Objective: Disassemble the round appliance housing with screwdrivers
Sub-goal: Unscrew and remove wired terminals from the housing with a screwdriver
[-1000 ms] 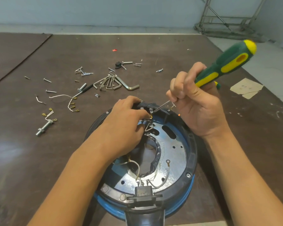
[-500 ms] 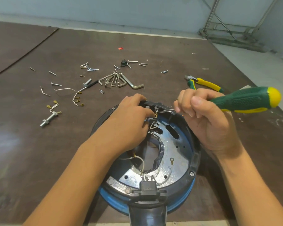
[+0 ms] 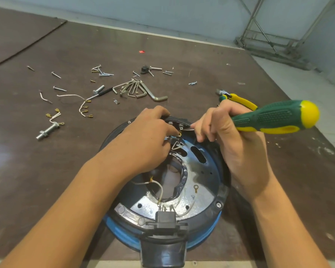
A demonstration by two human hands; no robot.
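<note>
Head view: round appliance housing (image 3: pixel 219 192) lies open-side up on the dark board table (image 3: pixel 46 180), at the near edge, between both forearms. Right hand (image 3: pixel 234 144) closed around the green-and-yellow screwdriver (image 3: pixel 275 118); handle points out to the right and lies nearly level, with the thin shaft reaching left to the housing's far rim. Left hand (image 3: pixel 149 138) rests on that rim, fingers curled and pinching something small among the wires there. What exactly it pinches is hidden by the knuckles; likely a terminal or wire end.

Risks, as judged from here:
- The tip meets the fastener at a shallow angle, so it could slip out and jab the left fingertips, which sit just beside it.
- Side force on the shaft could round off the screw head.
- The loose white wire (image 3: pixel 159 188) and ring terminal (image 3: pixel 196 188) inside the well could snag or tear if the housing turns.
- A freed screw could drop through the central hole.

Materials and shapes:
- Housing: black plastic rim, blue outer band, shiny, mottled metal plate with an oval slot and small holes; black plug socket (image 3: pixel 165 219) at the near side.
- Screwdriver grip is ribbed and rubbery.
- Beyond it, scattered bright screws (image 3: pixel 103 71), a fan of bent hex keys (image 3: pixel 137 90), and yellow-handled pliers (image 3: pixel 238 100) near the right hand.
</note>
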